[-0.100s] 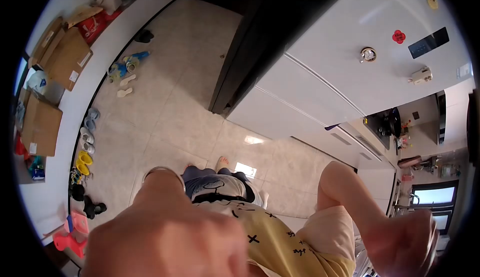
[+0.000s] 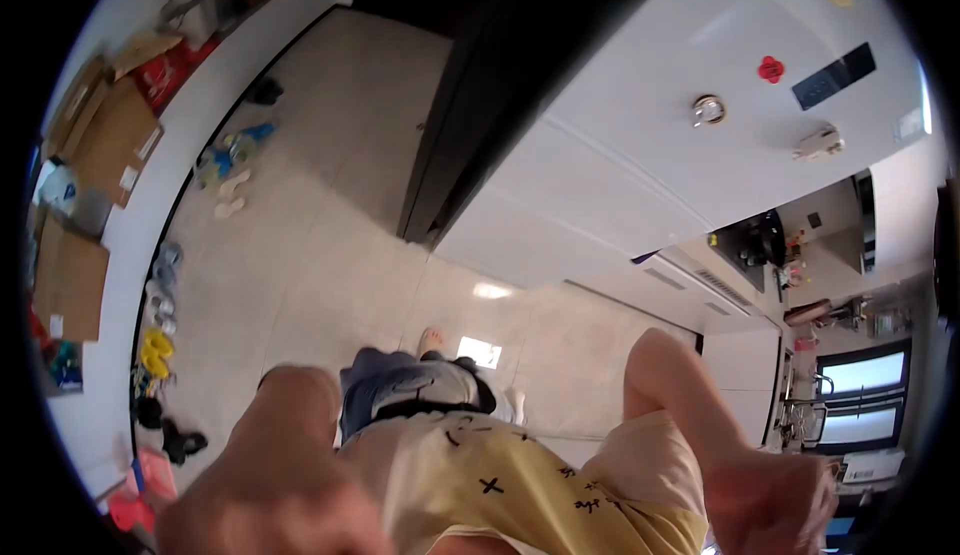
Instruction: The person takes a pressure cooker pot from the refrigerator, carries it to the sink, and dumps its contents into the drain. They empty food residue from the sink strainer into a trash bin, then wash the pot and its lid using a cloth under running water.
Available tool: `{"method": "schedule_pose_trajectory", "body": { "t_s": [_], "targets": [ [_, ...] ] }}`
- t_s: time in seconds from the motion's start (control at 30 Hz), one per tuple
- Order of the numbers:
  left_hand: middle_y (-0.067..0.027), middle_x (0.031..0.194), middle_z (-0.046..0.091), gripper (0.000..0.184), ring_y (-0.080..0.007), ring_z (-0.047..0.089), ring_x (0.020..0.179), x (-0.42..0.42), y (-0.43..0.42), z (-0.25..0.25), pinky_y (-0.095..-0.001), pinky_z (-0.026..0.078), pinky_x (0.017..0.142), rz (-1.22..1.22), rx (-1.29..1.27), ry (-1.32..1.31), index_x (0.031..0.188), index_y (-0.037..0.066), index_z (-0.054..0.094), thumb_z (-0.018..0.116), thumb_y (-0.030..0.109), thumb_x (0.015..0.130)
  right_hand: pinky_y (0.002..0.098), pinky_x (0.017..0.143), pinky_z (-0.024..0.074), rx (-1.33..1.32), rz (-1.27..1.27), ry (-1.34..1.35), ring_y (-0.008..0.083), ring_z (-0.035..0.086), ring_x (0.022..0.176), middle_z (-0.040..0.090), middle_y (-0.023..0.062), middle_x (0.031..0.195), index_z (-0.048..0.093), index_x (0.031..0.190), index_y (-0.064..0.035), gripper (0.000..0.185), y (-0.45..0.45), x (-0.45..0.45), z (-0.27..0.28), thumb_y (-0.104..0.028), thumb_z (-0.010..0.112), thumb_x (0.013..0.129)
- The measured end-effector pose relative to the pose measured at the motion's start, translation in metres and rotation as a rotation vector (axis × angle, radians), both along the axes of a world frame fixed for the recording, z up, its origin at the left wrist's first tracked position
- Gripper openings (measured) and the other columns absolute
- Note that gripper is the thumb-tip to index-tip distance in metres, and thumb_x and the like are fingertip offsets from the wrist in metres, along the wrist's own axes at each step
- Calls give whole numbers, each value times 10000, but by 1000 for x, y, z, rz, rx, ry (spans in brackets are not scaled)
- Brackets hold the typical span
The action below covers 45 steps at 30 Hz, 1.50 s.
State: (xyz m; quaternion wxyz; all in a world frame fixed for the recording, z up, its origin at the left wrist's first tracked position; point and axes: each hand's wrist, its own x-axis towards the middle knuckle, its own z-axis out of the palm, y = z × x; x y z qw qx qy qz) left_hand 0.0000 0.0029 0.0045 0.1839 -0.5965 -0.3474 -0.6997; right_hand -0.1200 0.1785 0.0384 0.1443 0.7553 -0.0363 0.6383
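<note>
A person's left hand (image 2: 270, 515) and right hand (image 2: 775, 500) are raised close to the camera, at the bottom of the view, one on each side of a yellow and cream shirt (image 2: 490, 460). The shirt, worn by the person, is the nearest thing to both. The left hand is blurred and cut off by the lower edge; whether it is open, closed or holding something cannot be told. The right hand is bent inward, its fingers too blurred to tell the same. No object shows clearly in either, so what is done and what is left cannot be judged.

Beyond the shirt, a bare foot (image 2: 432, 340) stands on a pale tiled floor (image 2: 310, 255). Along the floor's left edge is a row of shoes, with yellow clogs (image 2: 156, 353) among them.

Past that edge, a white cabinet (image 2: 178, 160) carries a large box (image 2: 120, 145), a second box (image 2: 72, 275) and a red bag (image 2: 165, 75); their contents are hidden. To the upper right, a white fridge (image 2: 640, 85) bears a red magnet (image 2: 770, 70); its doors look closed, hiding whatever is inside.
</note>
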Motion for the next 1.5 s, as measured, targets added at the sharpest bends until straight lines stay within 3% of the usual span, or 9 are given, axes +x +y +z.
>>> {"method": "schedule_pose_trajectory", "body": {
  "t_s": [0.13, 0.27, 0.4, 0.5, 0.6, 1.13, 1.2, 1.4, 1.5],
  "targets": [
    [26, 532, 443, 201, -67, 416, 418, -7, -3, -25, -167, 288, 369, 85, -97, 145, 997, 80, 640, 568, 126, 816, 222, 433, 339, 334, -289, 161, 108, 443, 455, 549, 24, 596, 607, 935, -37, 190, 18, -41, 5, -163, 553, 803],
    [6, 525, 407, 173, -134, 401, 468, 22, -22, -143, -258, 332, 445, 930, -227, -958, 699, 26, 579, 498, 130, 811, 351, 665, 429, 1354, -1202, 96, 219, 556, 686, 627, 79, 805, 627, 818, -52, 110, -36, -168, -34, -70, 576, 722],
    [42, 542, 393, 155, -50, 334, 459, 21, -54, -277, -213, 272, 428, 1328, -30, -1748, 794, 50, 633, 505, 120, 845, 404, 976, 304, 607, -1989, 1020, 230, 491, 1037, 597, 79, 1031, 653, 890, -69, 183, -93, -298, -127, -151, 522, 792],
    [51, 517, 416, 120, -33, 366, 459, 91, -63, -407, -199, 276, 418, 1590, -309, -1690, 908, 51, 617, 539, 106, 835, 512, 1025, 188, 905, -2250, 1671, 276, 419, 1136, 552, 75, 1127, 628, 1023, -93, 269, -140, -317, -134, -216, 491, 827],
    [46, 476, 426, 116, -29, 366, 406, 113, -42, -373, -204, 258, 370, 1378, 166, -1996, 884, 27, 616, 551, 113, 839, 559, 1008, 175, 980, -2304, 1889, 279, 422, 1134, 537, 68, 1155, 569, 1142, -101, 351, -172, -332, -143, -253, 485, 837],
    [58, 506, 411, 136, -23, 349, 440, 127, -105, -366, -196, 254, 394, 1488, -64, -1687, 907, 42, 617, 556, 152, 854, 523, 985, 249, 1180, -2222, 1797, 267, 516, 1014, 616, 89, 980, 657, 965, -95, 257, -121, -192, -106, -222, 508, 798],
    [58, 508, 410, 143, -23, 349, 446, 116, -110, -358, -195, 255, 398, 1421, -105, -1695, 913, 41, 618, 558, 157, 855, 458, 1040, 221, 1236, -2031, 1110, 260, 526, 987, 597, 95, 991, 659, 929, -85, 200, -75, -159, -87, -144, 546, 774],
    [44, 489, 424, 158, -27, 364, 427, 73, -133, -361, -197, 258, 391, 1261, -306, -1610, 927, 43, 620, 556, 170, 859, 413, 1014, 265, -69, -2292, -56, 276, 362, 1209, 394, 136, 1287, 408, 1217, -51, 477, 66, -63, -65, -154, 602, 793],
    [35, 487, 452, 164, -25, 380, 423, 39, -130, -349, -191, 265, 387, 1137, -375, -1610, 930, 40, 619, 558, 173, 857, 360, 1024, 249, 66, -2225, -629, 240, 316, 1254, 361, 155, 1333, 327, 1307, -11, 531, 150, -65, -77, -221, 535, 866]
  ]
}}
